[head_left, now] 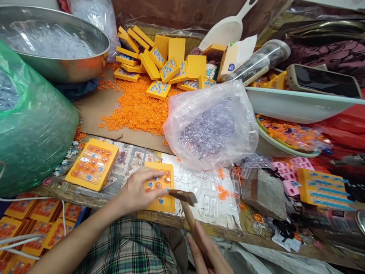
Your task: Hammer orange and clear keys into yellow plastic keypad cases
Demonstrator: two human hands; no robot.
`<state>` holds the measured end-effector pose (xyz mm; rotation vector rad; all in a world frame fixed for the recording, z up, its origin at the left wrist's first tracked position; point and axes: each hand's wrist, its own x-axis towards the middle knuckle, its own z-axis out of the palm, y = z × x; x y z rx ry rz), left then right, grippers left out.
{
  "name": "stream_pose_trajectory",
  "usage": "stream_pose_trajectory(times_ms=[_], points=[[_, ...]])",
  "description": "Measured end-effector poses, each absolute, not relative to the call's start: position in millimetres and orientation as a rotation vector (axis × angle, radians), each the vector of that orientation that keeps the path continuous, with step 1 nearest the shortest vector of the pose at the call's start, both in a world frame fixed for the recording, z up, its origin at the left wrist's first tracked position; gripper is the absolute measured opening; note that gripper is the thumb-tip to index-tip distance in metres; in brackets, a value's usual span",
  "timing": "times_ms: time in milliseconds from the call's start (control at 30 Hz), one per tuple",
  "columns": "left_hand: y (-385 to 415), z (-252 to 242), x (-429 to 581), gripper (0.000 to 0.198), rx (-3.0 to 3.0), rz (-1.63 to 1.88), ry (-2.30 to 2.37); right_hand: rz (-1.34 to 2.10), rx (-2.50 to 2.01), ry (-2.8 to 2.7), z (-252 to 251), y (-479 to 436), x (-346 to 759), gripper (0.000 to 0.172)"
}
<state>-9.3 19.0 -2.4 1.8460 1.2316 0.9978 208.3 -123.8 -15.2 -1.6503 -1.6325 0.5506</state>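
1 smartphone [327, 82] lies tilted on a pale plastic basin [299, 106], its dark screen upward; beside it, 1 transparent cylindrical container [262, 59] leans; farther back stands 1 white scoop [224, 32] with holed handle

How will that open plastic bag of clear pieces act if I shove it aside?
The plastic bag should be floppy, since its thin film is creased. The clear pieces inside will probably shift and could spill, because the mouth gapes. Pushed left, it may plough into the loose orange rings lying close by.
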Motion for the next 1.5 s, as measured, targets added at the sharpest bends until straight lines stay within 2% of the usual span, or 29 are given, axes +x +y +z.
stream_pose_trajectory(times_ms=[67,133,233,567,700,833,967,1167,1300,1500], points=[[54,-2,-3,0.015,1.884,1.063,1.387,0.531,-1.751,-1.410,-19,-124,205,0.041],[92,-7,8,0.020,1.948,0.967,1.495,0.539,-1.841,-1.212,-22,-124,201,0.045],[130,-15,23,0.018,1.995,0.848,1.447,0.560,-1.895,-1.015,-23,-126,198,0.050],[137,-19,30,0.017,2.041,0.761,1.444,0.708,-1.901,-0.828,-25,-125,190,0.064],[110,-5,17,0.019,2.042,0.803,1.402,0.648,-1.862,-0.909,-22,-124,188,0.060],[35,10,-17,0.025,1.969,0.981,1.293,0.551,-1.781,-1.123,-23,-132,192,0.046],[-30,3,-36,0.029,1.970,0.965,1.186,0.569,-1.609,-1.475,-19,-133,193,0.039],[-47,-20,-27,0.033,1.999,1.032,1.236,0.580,-1.394,-1.836,-2,-123,181,0.053],[-46,-29,-28,0.037,1.922,1.108,1.280,0.586,-1.369,-1.885,0,-126,181,0.061],[-48,-34,-27,0.039,1.761,1.150,1.300,0.587,-1.375,-2.065,-12,-131,189,0.061]])
